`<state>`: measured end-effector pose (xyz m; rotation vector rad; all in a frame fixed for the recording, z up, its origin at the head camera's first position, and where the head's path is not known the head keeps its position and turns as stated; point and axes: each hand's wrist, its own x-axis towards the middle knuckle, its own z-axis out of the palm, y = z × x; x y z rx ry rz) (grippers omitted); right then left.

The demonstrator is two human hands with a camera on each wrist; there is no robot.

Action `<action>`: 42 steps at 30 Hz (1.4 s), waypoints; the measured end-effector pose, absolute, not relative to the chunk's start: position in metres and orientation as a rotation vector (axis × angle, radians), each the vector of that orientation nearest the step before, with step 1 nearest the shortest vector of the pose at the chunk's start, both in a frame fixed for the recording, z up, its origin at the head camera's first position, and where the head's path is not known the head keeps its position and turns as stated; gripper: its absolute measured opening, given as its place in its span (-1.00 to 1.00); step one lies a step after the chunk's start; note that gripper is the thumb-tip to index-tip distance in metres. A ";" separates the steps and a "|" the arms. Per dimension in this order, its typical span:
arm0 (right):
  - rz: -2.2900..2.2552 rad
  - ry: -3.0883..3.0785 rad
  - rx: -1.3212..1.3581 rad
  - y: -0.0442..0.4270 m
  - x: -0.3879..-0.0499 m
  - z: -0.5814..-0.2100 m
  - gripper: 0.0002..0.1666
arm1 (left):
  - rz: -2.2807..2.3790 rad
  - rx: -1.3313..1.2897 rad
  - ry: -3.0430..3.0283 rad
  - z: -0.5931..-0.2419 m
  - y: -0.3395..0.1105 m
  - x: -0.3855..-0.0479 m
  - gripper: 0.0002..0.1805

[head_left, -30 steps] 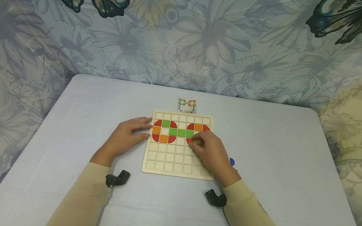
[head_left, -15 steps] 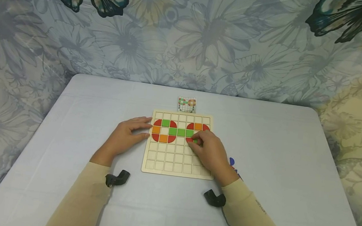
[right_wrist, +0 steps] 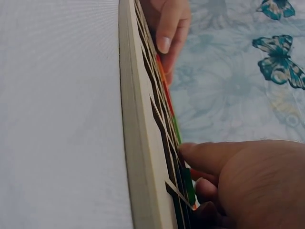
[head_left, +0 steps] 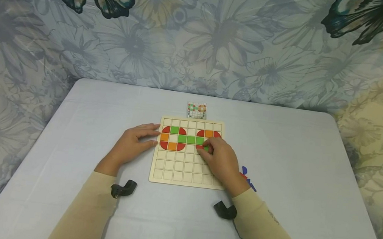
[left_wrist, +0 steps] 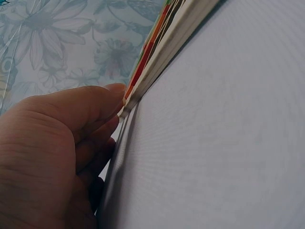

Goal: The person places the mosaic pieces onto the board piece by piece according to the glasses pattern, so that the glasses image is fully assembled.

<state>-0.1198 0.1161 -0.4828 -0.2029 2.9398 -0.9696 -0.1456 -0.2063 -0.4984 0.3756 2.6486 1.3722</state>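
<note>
On the table lies a wooden grid board (head_left: 168, 176) with red, orange and green pieces in its upper rows. The left hand (head_left: 131, 144) touches the board's left edge, its fingers nearly straight; the left wrist view has this hand (left_wrist: 52, 143) at the rim. Over the board's right side, the right hand (head_left: 222, 162) has curled fingers and pinches a green piece (head_left: 206, 149) beside a red quarter piece. That green piece (right_wrist: 189, 186) stands slightly raised at the fingertips in the right wrist view, partly hidden by the hand (right_wrist: 267, 181).
A small pattern card (head_left: 197, 110) lies just behind the board. Blue pieces (head_left: 244, 170) and a red piece (head_left: 243, 176) lie to the right of the right wrist. A flowered cloth (head_left: 198, 40) hangs behind the white table (head_left: 294, 151).
The right wrist and forearm have shifted slightly left, uncovering more of the loose blue and red pieces. The right fingers stay at the same part of the board, and the left hand remains at its edge.
</note>
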 end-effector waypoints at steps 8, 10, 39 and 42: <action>-1.068 2.934 -0.223 0.118 -0.120 -0.483 -0.70 | 1.382 0.383 2.646 -0.499 -0.207 -0.145 -0.59; -1.150 2.908 -0.215 0.119 -0.120 -0.482 -0.70 | 1.384 0.388 2.647 -0.499 -0.207 -0.145 -0.59; -2.235 1.935 -0.424 0.183 -0.116 -0.451 0.00 | 1.375 0.375 2.647 -0.500 -0.205 -0.145 -0.59; -2.230 1.973 -0.407 0.194 -0.114 -0.449 -0.03 | 1.369 0.370 2.658 -0.499 -0.205 -0.145 -0.59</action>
